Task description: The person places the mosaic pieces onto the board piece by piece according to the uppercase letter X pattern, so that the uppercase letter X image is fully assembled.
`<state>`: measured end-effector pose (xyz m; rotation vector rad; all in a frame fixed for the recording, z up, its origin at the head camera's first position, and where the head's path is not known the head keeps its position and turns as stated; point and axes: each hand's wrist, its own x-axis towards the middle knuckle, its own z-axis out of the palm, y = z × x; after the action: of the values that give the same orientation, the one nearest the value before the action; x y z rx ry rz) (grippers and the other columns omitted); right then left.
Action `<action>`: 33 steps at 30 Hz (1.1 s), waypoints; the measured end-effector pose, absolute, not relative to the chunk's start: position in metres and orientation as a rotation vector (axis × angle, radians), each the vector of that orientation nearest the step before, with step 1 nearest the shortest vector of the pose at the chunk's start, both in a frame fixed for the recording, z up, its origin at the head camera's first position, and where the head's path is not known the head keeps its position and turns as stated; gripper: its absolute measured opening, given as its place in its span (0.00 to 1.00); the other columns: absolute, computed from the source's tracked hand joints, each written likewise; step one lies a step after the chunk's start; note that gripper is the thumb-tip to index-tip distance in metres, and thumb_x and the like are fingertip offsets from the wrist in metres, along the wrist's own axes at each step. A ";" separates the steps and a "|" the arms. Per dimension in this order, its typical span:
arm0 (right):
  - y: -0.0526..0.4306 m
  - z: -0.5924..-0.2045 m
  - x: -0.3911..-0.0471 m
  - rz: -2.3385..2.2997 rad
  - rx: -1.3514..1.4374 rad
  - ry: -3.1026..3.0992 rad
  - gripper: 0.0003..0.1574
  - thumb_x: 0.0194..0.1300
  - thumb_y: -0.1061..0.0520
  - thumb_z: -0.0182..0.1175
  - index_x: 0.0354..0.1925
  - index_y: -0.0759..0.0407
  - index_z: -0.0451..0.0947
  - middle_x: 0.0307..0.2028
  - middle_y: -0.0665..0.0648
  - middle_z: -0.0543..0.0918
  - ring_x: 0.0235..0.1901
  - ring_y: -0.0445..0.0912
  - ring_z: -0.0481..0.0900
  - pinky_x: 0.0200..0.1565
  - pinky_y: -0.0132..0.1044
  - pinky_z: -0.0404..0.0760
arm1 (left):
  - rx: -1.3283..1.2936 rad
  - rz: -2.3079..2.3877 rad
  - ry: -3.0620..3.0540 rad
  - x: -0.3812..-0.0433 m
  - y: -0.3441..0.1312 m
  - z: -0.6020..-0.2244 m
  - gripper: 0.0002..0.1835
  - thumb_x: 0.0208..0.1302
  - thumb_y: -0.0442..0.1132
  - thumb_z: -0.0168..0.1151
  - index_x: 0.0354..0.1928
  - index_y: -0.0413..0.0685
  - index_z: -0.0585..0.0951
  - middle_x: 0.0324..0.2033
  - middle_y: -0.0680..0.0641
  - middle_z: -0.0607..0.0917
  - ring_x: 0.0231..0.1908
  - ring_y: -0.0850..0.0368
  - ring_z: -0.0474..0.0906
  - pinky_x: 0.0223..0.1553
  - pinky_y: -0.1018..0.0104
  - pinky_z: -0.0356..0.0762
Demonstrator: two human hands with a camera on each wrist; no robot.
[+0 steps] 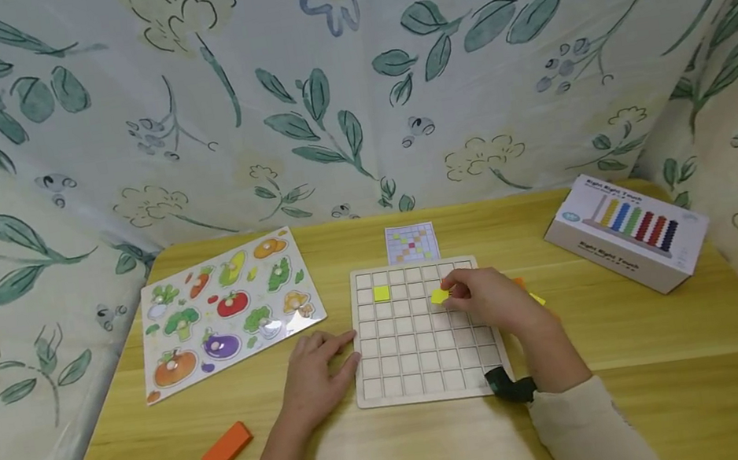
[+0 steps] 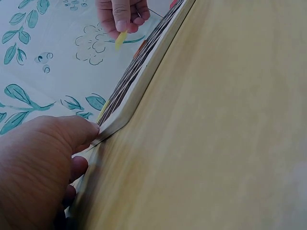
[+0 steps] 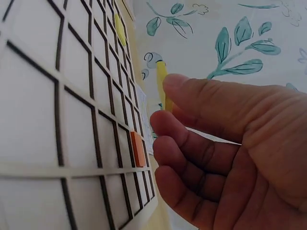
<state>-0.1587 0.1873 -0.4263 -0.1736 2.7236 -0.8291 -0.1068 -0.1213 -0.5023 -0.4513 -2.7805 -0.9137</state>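
A wooden grid board (image 1: pixel 418 342) lies on the table, with a yellow square tile (image 1: pixel 382 293) in a cell of its upper left part. My right hand (image 1: pixel 494 297) pinches a second yellow tile (image 3: pixel 162 85) between thumb and index finger, above the board's upper right cells. Below that tile, an orange tile (image 3: pixel 137 149) sits in the grid in the right wrist view; in the head view my fingers mostly cover it. My left hand (image 1: pixel 312 374) touches the board's left edge with thumb and index finger outstretched, and its other fingers are partly hidden.
Behind the board lies a small coloured pattern card (image 1: pixel 412 243). A vegetable puzzle board (image 1: pixel 230 306) is at the left, and an orange block (image 1: pixel 226 447) is nearer me. A toy box (image 1: pixel 627 231) stands at the right. Loose tiles (image 1: pixel 537 299) show partly behind my right wrist.
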 end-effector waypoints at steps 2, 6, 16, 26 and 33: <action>0.182 -0.427 -0.158 -0.810 -0.204 2.735 0.16 0.69 0.53 0.67 0.52 0.55 0.81 0.38 0.53 0.83 0.39 0.47 0.77 0.44 0.39 0.78 | -0.453 -0.909 -2.777 -0.107 -0.121 -0.503 0.18 0.65 0.47 0.70 0.56 0.58 0.87 0.37 0.55 0.83 0.37 0.60 0.68 0.42 0.62 0.68; 0.172 -0.430 -0.158 -0.795 -0.233 2.727 0.15 0.69 0.52 0.67 0.52 0.54 0.82 0.37 0.52 0.83 0.37 0.47 0.76 0.43 0.38 0.77 | -0.460 -0.910 -2.771 -0.108 -0.121 -0.503 0.18 0.65 0.48 0.70 0.56 0.58 0.87 0.37 0.55 0.83 0.37 0.60 0.68 0.42 0.62 0.68; 0.154 -0.439 -0.158 -0.757 -0.303 2.753 0.14 0.68 0.54 0.67 0.50 0.56 0.82 0.36 0.51 0.82 0.36 0.46 0.76 0.44 0.40 0.78 | -0.448 -0.902 -2.785 -0.109 -0.121 -0.503 0.18 0.65 0.48 0.70 0.56 0.59 0.87 0.38 0.55 0.83 0.38 0.60 0.68 0.42 0.62 0.68; 0.142 -0.443 -0.157 -0.752 -0.323 2.815 0.15 0.68 0.53 0.68 0.51 0.56 0.82 0.33 0.49 0.81 0.33 0.44 0.75 0.41 0.39 0.77 | -0.441 -0.899 -2.795 -0.109 -0.121 -0.501 0.18 0.65 0.48 0.70 0.56 0.59 0.87 0.37 0.55 0.83 0.38 0.59 0.69 0.43 0.62 0.68; 0.134 -0.448 -0.156 -0.761 -0.266 2.820 0.17 0.67 0.52 0.69 0.53 0.52 0.83 0.29 0.48 0.78 0.29 0.44 0.73 0.34 0.36 0.71 | -0.444 -0.912 -2.791 -0.109 -0.122 -0.502 0.18 0.65 0.48 0.70 0.56 0.58 0.87 0.37 0.54 0.83 0.38 0.59 0.69 0.43 0.61 0.68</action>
<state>-0.1555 0.1339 -0.4484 -0.2663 2.8201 -0.7612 -0.1085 -0.1215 -0.5018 -0.4435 -2.7912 -0.9117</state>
